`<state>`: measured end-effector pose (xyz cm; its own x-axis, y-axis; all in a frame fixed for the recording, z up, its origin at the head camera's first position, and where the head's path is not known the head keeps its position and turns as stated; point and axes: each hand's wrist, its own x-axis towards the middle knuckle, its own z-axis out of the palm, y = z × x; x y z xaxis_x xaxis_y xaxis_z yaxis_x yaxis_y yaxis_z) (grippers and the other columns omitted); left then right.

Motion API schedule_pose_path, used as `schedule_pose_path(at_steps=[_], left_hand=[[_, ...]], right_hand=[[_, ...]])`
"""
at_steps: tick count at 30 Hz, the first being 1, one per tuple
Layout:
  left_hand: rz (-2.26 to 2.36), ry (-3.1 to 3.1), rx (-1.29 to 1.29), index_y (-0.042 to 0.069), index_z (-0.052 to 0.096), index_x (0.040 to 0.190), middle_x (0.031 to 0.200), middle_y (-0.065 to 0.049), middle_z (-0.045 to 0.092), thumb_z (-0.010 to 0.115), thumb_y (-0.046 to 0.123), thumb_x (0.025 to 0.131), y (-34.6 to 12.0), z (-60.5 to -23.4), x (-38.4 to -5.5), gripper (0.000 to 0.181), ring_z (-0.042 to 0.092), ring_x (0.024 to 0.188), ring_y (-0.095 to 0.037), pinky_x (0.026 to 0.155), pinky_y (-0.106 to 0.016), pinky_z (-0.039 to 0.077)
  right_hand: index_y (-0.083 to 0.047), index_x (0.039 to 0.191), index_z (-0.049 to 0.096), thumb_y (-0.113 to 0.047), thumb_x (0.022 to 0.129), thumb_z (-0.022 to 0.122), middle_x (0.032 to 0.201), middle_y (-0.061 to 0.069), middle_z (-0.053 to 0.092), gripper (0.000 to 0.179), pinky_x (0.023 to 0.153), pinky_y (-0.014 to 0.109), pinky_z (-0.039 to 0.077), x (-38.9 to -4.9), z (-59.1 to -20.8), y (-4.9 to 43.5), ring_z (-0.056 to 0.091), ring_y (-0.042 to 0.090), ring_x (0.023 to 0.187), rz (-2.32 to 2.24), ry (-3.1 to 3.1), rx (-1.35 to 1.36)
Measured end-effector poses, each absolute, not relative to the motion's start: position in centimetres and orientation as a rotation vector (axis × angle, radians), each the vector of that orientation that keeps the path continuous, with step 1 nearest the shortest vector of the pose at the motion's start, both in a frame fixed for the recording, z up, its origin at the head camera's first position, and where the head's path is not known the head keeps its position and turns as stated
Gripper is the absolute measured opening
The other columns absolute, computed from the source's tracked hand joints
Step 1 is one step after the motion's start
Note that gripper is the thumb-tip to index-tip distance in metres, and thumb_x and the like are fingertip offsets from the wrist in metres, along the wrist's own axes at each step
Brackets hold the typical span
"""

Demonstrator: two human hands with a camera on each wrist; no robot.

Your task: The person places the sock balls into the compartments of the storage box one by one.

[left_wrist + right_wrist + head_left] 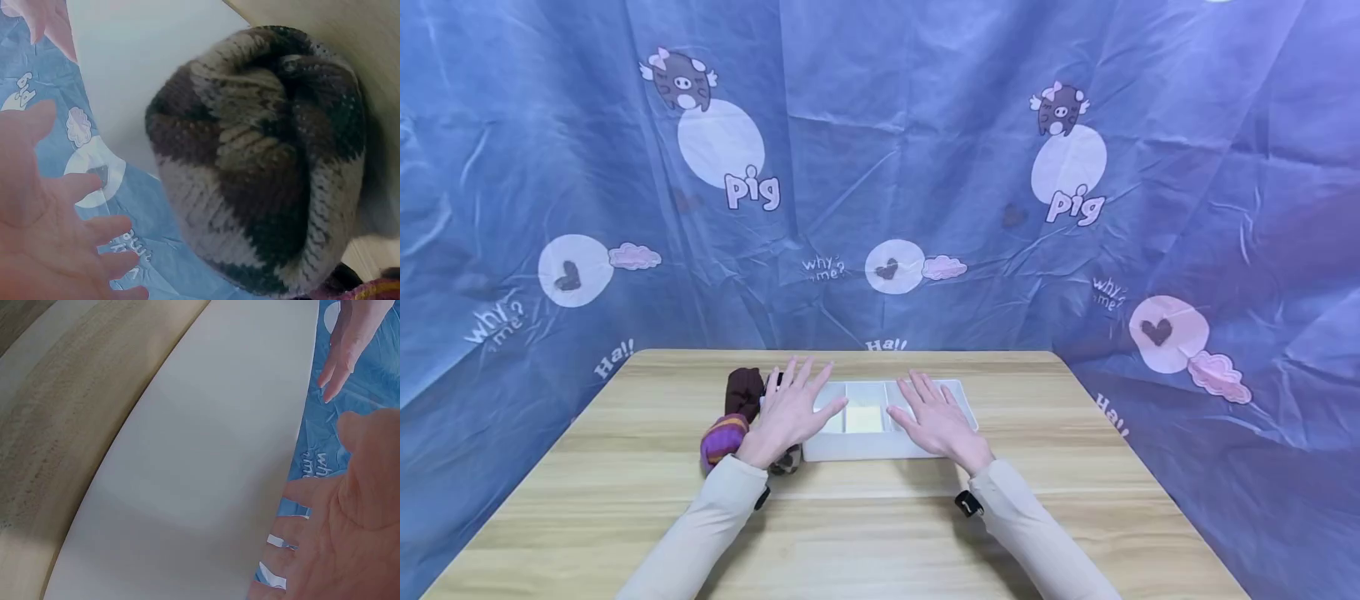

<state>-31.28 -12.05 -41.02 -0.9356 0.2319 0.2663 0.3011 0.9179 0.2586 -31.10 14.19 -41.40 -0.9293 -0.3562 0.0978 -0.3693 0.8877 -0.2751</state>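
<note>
Both hands are held over a white divided box, fingers spread and nothing in them. My left hand (pixel 788 415) is above the box's left end, beside a group of bundled knitted or cloth pieces that look like rolled socks. A camouflage-patterned knitted roll (pixel 250 162) fills much of the left wrist view, close to the box's wall. Left of that hand lie a purple roll with orange stripes (pixel 722 439) and a dark brown roll (pixel 743 393). A black piece is partly hidden behind the fingers. My right hand (pixel 936 422) hovers over the right end of the box (pixel 880 448).
Inside the box's middle compartment is a pale yellow rectangle (pixel 863 419). The box stands toward the back of a wood-grain table (pixel 865 533). A blue printed curtain (pixel 880 192) hangs around the table's back and sides.
</note>
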Motion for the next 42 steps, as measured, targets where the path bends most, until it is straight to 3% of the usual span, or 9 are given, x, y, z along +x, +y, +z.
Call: schedule_pose_path(at_steps=[8,17,22,27,31,35,42], left_hand=[[-0.483,-2.839,-0.408,0.027,0.03,0.155,0.162,-0.013,0.023,0.047,0.064,0.094,-12.7,-41.5,-30.9,0.073,0.008,0.151,-0.038,0.118,-0.064,0.004],[-0.614,-2.785,-0.446,0.017,0.032,0.154,0.157,-0.019,0.032,0.049,0.057,0.096,-13.6,-41.3,-31.2,0.072,0.021,0.147,-0.043,0.116,-0.065,0.019],[-0.764,-2.736,-0.475,0.008,0.032,0.153,0.156,-0.02,0.035,0.053,0.053,0.096,-14.8,-41.2,-31.1,0.075,0.029,0.144,-0.042,0.114,-0.062,0.026],[-0.893,-2.711,-0.528,0.009,0.029,0.154,0.157,-0.02,0.032,0.059,0.045,0.096,-16.2,-41.0,-31.0,0.075,0.031,0.143,-0.04,0.114,-0.059,0.029],[-0.955,-2.68,-0.543,0.01,0.034,0.152,0.154,-0.021,0.037,0.064,0.038,0.094,-17.2,-41.0,-31.1,0.071,0.037,0.139,-0.04,0.11,-0.057,0.036],[-0.992,-2.62,-0.492,0.01,0.048,0.144,0.145,-0.019,0.05,0.069,0.035,0.091,-18.4,-41.5,-31.4,0.062,0.048,0.131,-0.038,0.105,-0.054,0.042],[-1.125,-2.561,-0.448,0.007,0.06,0.131,0.122,-0.021,0.066,0.075,0.028,0.087,-20.7,-41.9,-31.7,0.051,0.06,0.115,-0.037,0.1,-0.054,0.045]], right_hand=[[-0.015,0.155,0.027,-0.055,0.103,0.031,0.164,0.01,0.015,0.066,0.122,0.055,0.01,-31.2,-41.6,14.6,0.013,0.03,0.151,0.493,-2.979,0.625],[-0.007,0.143,0.05,-0.04,0.098,0.056,0.15,0.018,0.044,0.056,0.117,0.054,0.028,-31.9,-41.7,16.3,0.037,0.038,0.141,0.772,-2.778,0.664],[-0.005,0.141,0.051,-0.035,0.096,0.061,0.147,0.021,0.047,0.056,0.115,0.057,0.029,-32.2,-41.9,17.7,0.039,0.04,0.139,0.937,-2.759,0.66],[-0.006,0.144,0.048,-0.033,0.095,0.063,0.15,0.019,0.044,0.057,0.114,0.058,0.029,-32.4,-41.9,19.2,0.037,0.041,0.14,1.093,-2.772,0.668],[-0.007,0.143,0.049,-0.027,0.094,0.066,0.149,0.019,0.045,0.055,0.11,0.054,0.038,-32.6,-42.1,20.3,0.046,0.044,0.132,1.266,-2.746,0.576],[0.002,0.138,0.052,-0.016,0.093,0.067,0.142,0.025,0.051,0.051,0.1,0.046,0.049,-31.9,-41.6,21.2,0.058,0.044,0.12,1.475,-2.641,0.477],[0.006,0.138,0.049,-0.013,0.091,0.069,0.145,0.025,0.047,0.054,0.114,0.05,0.034,-32.8,-43.1,23.6,0.041,0.044,0.136,1.62,-2.569,0.417]])
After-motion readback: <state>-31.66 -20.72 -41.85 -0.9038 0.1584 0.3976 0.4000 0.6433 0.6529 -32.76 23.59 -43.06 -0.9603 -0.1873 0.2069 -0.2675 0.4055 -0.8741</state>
